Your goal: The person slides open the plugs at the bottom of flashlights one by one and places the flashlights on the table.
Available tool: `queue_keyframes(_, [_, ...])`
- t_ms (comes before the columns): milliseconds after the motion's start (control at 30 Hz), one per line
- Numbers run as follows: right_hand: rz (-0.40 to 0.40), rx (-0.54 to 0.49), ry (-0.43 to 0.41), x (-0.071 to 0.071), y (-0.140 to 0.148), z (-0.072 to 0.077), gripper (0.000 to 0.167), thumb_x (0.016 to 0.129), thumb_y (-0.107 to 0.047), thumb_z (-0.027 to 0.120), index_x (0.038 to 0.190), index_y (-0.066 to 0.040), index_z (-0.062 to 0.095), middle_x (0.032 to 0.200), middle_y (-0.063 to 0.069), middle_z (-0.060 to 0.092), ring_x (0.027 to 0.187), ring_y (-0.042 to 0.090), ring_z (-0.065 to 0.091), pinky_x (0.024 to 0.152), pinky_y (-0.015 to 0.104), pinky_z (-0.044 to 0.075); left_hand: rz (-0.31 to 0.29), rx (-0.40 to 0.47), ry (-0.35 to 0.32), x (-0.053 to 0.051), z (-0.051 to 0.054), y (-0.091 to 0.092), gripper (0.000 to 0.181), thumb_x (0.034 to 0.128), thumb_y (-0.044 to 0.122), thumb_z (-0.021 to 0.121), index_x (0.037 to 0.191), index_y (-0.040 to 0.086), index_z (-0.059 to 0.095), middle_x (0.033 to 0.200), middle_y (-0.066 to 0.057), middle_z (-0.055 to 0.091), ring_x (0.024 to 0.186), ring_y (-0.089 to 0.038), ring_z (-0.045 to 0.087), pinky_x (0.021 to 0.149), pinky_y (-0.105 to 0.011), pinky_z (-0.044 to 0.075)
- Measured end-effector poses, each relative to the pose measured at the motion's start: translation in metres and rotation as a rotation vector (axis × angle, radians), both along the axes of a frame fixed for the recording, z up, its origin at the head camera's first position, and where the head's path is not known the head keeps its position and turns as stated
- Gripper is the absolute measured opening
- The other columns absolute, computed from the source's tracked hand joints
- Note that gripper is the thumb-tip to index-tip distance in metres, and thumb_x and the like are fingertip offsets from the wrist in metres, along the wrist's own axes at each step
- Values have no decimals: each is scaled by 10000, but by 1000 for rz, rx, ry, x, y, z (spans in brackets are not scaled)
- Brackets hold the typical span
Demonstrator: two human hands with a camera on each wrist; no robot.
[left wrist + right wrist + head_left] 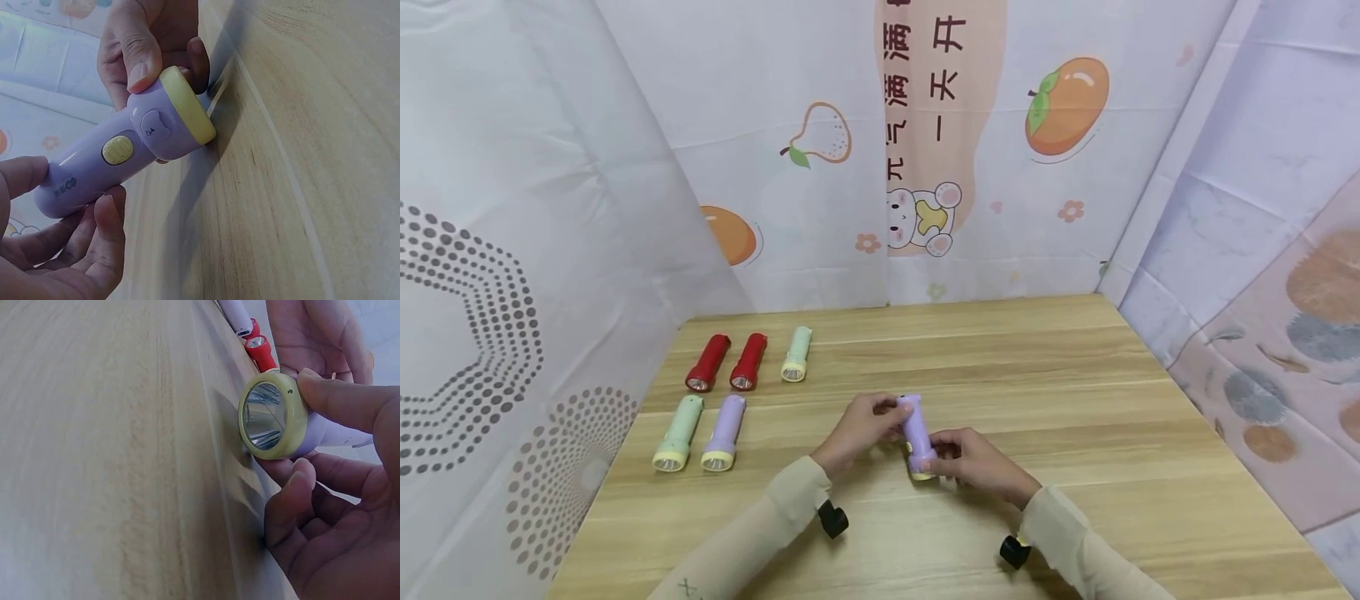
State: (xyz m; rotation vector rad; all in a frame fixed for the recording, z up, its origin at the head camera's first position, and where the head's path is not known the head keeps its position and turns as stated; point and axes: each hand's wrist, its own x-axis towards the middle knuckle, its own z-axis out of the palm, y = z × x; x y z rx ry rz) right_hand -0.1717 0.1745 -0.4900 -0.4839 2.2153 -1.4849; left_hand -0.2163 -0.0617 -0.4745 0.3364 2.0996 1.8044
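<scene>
In the head view, both sets of fingers are grasping one lavender cylindrical plastic flashlight with a yellow rim [916, 433]. The left hand [867, 423] pinches its tail and the right hand [973, 460] grips it near the rim, so its long axis runs from the left fingers, farther out, back to the right fingers, nearer the wearer. The relation I judge to matter: the others lie well apart, off to the left of the left fingers, making the left hand the nearer one. I count five there on the wooden surface [1112, 375]: a red cylindrical plastic flashlight [708, 363], a matching red one [748, 362], a far mint-green flashlight with a yellow rim [797, 354], a near mint-green one [678, 433] and a second lavender one [724, 433]. With the held one, that makes two per colour.

In the left wrist view, I see a yellow oval button [117, 150] between the two hands' fingers (whether the rim touches the surface, I can't tell).

In the right wrist view, the clear lens [264, 417] faces out beside the right thumb.
</scene>
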Motion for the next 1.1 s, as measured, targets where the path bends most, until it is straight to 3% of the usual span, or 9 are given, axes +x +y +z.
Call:
queue_keyframes(233, [-17, -6, -12, -2, 1, -1, 445, 929, -281, 783, 1275, -21, 679, 888, 78, 657, 713, 144, 542, 545, 240, 466, 5, -37, 46, 5, 4, 1, 450, 978, 398, 715, 1247, 39, 680, 1081, -69, 726, 925, -221, 708, 834, -418, 594])
queue_keyframes(533, [-34, 7, 1, -3, 1, -3, 413, 862, -250, 848, 1188, -60, 679, 883, 72, 607, 730, 159, 499, 566, 225, 430, 8, -138, 235, 16, 10, 1, 407, 969, 369, 734, 1263, 89, 701, 1136, -5, 732, 1007, -139, 688, 884, -316, 561])
queue_keyframes(700, [-46, 17, 33, -3, 1, -5, 376, 828, -234, 880, 1092, -98, 650, 844, 64, 577, 711, 157, 490, 564, 230, 422, -38, -144, 329, 22, 11, 3, 398, 953, 289, 763, 1289, 87, 692, 1118, 18, 733, 987, -120, 679, 870, -287, 560])
queue_keyframes(900, [-42, 31, 89, -3, -1, -8, 403, 807, -214, 897, 1066, -103, 609, 861, 90, 588, 706, 152, 504, 555, 232, 432, -83, -131, 349, 27, 10, 3, 394, 941, 295, 774, 1291, 134, 697, 1107, 54, 730, 1001, -113, 676, 853, -281, 563])
queue_keyframes(1100, [-67, 26, 100, -3, -1, -12, 542, 777, -191, 916, 1226, -105, 624, 912, 79, 587, 773, 188, 513, 600, 249, 441, -120, -132, 390, 32, 11, 4, 367, 923, 282, 798, 1256, 155, 709, 1152, 56, 712, 1036, -120, 663, 863, -304, 565])
